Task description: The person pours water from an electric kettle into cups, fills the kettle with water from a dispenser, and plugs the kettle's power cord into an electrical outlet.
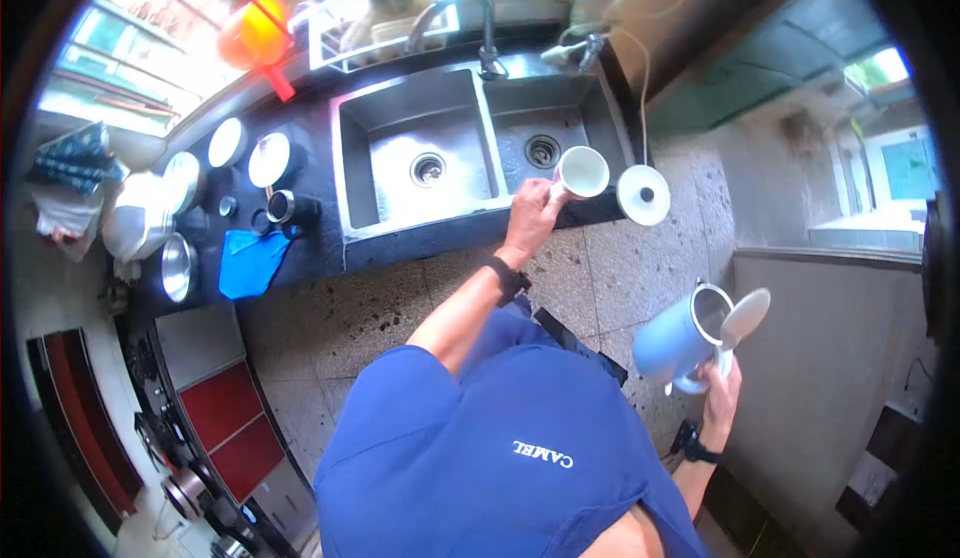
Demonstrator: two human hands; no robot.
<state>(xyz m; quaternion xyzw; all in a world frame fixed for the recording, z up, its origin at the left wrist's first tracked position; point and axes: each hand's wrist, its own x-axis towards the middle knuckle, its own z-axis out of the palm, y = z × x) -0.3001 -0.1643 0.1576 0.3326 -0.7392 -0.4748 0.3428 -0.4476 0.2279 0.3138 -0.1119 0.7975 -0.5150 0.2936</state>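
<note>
At the front edge of the sink's right basin [541, 128], my left hand [532, 216] is closed round the handle of a white mug [584, 172]. The mug's open mouth faces the camera. My right hand [722, 394], low on the right, grips the handle of a light blue jug [664, 344] with its mouth uncovered. A grey oval piece [746, 315] stands beside the mouth above that hand; whether it is a raised lid or a spoon I cannot tell. A white round lid [643, 208] with a black knob lies by the sink's right end, apart from both hands.
The left basin [424, 169] has a drain. A tap [488, 53] and dish rack [385, 30] stand behind. Bowls [227, 144], a dark cup [292, 209], a blue cloth [250, 263] and an orange dipper [256, 36] are at left. A wall [820, 358] is right.
</note>
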